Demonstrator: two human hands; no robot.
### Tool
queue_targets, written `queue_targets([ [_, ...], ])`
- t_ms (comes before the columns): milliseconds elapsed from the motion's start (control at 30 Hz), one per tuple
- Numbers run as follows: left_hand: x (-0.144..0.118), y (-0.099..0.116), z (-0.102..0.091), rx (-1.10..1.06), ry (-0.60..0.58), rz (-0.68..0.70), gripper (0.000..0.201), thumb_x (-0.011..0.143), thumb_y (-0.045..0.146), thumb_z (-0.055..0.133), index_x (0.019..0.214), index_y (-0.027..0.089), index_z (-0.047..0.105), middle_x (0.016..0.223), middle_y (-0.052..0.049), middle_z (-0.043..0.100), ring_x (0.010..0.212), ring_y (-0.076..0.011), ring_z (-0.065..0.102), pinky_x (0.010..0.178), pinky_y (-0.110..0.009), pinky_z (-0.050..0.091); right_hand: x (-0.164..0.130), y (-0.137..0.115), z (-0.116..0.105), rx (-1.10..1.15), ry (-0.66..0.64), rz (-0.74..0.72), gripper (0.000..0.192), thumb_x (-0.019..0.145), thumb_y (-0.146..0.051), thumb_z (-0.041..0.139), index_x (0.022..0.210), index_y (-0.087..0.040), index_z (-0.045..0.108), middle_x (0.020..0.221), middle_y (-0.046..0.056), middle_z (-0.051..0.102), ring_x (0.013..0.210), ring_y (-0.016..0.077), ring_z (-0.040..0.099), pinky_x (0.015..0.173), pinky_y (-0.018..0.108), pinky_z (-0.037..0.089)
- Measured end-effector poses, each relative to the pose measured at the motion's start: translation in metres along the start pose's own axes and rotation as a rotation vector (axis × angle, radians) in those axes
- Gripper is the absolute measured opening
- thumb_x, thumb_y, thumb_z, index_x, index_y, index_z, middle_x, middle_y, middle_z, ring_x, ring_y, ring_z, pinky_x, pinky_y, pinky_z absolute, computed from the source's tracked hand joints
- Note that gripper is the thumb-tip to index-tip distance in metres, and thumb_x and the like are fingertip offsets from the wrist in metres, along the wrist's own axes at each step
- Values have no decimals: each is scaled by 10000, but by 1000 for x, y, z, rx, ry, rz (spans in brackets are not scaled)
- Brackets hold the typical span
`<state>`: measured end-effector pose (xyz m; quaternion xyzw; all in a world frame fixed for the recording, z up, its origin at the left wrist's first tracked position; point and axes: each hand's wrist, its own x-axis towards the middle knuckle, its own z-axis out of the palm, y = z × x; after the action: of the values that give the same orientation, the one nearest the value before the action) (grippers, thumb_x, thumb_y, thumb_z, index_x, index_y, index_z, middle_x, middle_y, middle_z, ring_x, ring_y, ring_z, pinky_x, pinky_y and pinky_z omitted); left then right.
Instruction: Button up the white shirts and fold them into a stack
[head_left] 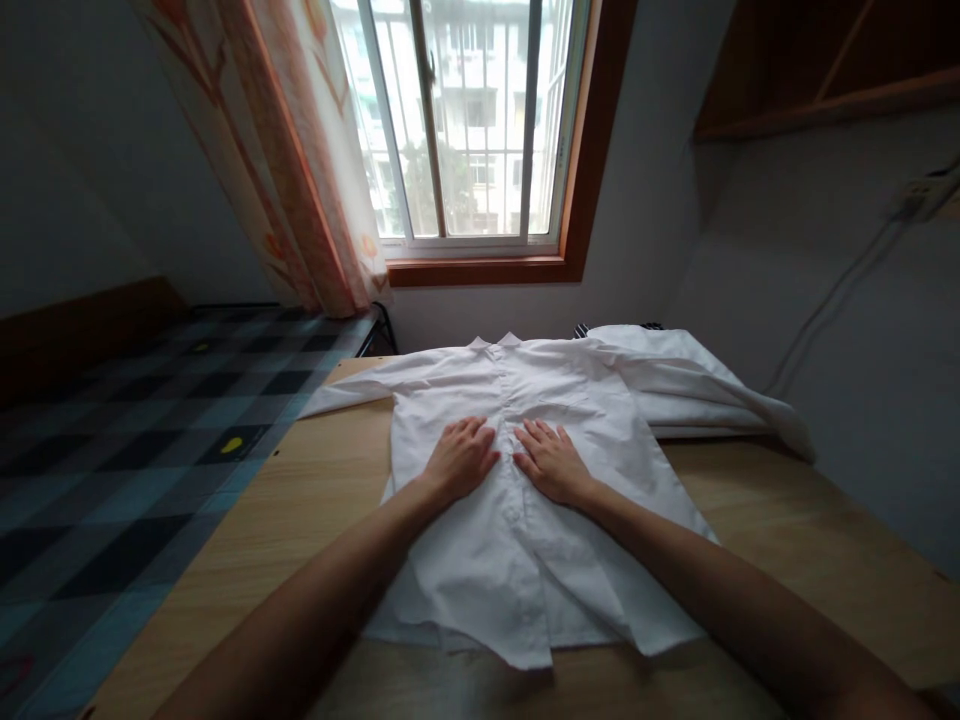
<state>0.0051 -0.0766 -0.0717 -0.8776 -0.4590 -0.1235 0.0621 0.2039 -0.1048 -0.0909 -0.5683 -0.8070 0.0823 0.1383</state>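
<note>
A white long-sleeved shirt (pixel 480 560) lies front side up, its collar toward the window and its hem toward me. Its left-hand sleeve stretches out across the board; the other runs over a folded white cloth. My left hand (pixel 461 455) rests flat on the shirt's middle, just left of the button strip, with the fingers stretched out. On the other side of the strip, my right hand (pixel 551 460) lies palm down with its fingers spread. Neither hand grasps the fabric. Near the hem the two front panels part slightly and the cloth is wrinkled.
The shirt lies on a light wooden tabletop (pixel 322 500). Folded white cloth (pixel 675 365) sits at its back right. A bed with a checked sheet (pixel 150 470) adjoins on the left. Behind are a curtain (pixel 277 160) and a barred window (pixel 465 130); a cable (pixel 832 285) hangs at right.
</note>
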Motion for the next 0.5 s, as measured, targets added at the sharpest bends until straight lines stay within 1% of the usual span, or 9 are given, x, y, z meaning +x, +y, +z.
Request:
queue_targets([
  [67, -15, 17, 1, -62, -57, 51, 480, 930, 459, 449, 1326, 199, 525, 1412, -103, 488, 1298, -276, 420, 1076, -428, 317, -1, 3, -2, 21, 24, -10, 487, 958, -369, 390, 1409, -193, 436, 1505, 106, 379, 1398, 273, 283, 1123, 490, 156],
  [133, -27, 28, 2, -90, -98, 47, 553, 931, 506, 432, 1406, 223, 449, 1468, -92, 431, 1345, -294, 367, 1099, -465, 279, -3, 3, -5, 60, 82, -11, 415, 934, -315, 443, 1319, -187, 525, 1419, 108, 486, 1329, 246, 382, 1104, 434, 202],
  [167, -30, 31, 1, -96, -108, 39, 559, 933, 509, 427, 1418, 232, 437, 1479, -90, 417, 1355, -302, 353, 1102, -480, 267, -4, 2, -6, 80, 117, -2, 362, 925, -294, 459, 1248, -179, 572, 1340, 108, 551, 1264, 228, 445, 1082, 397, 237],
  [233, -31, 34, -3, -109, -100, 28, 524, 932, 488, 442, 1396, 246, 472, 1456, -88, 447, 1336, -303, 375, 1090, -486, 278, -6, -3, -10, 92, 173, 45, 266, 917, -302, 481, 1088, -166, 633, 1145, 105, 640, 1102, 207, 538, 1011, 345, 303],
  [300, -25, 35, -10, -133, -79, 11, 457, 900, 469, 510, 1304, 266, 572, 1370, -82, 533, 1259, -299, 450, 1037, -462, 338, -6, -10, -14, 45, 194, 125, 272, 913, -380, 497, 972, -161, 647, 1026, 112, 653, 1004, 219, 558, 939, 346, 344],
  [367, -13, 36, -16, -181, -80, -37, 341, 854, 423, 585, 1143, 275, 687, 1222, -68, 629, 1128, -280, 535, 952, -406, 399, -4, -18, -16, -29, 190, 199, 328, 901, -448, 502, 934, -156, 650, 1025, 132, 643, 999, 249, 549, 891, 371, 364],
  [433, 1, 35, -20, -278, -118, -130, 234, 822, 359, 614, 979, 255, 753, 1059, -59, 689, 977, -239, 594, 857, -333, 429, 1, -24, -19, -92, 177, 252, 323, 894, -424, 503, 945, -143, 654, 1054, 151, 635, 1029, 274, 535, 867, 390, 375],
  [500, 13, 34, -20, -400, -174, -236, 210, 805, 330, 611, 880, 218, 771, 908, -54, 713, 842, -197, 619, 760, -275, 428, 6, -29, -22, -134, 152, 266, 288, 878, -368, 515, 954, -130, 658, 1049, 157, 637, 1036, 285, 535, 861, 404, 384],
])
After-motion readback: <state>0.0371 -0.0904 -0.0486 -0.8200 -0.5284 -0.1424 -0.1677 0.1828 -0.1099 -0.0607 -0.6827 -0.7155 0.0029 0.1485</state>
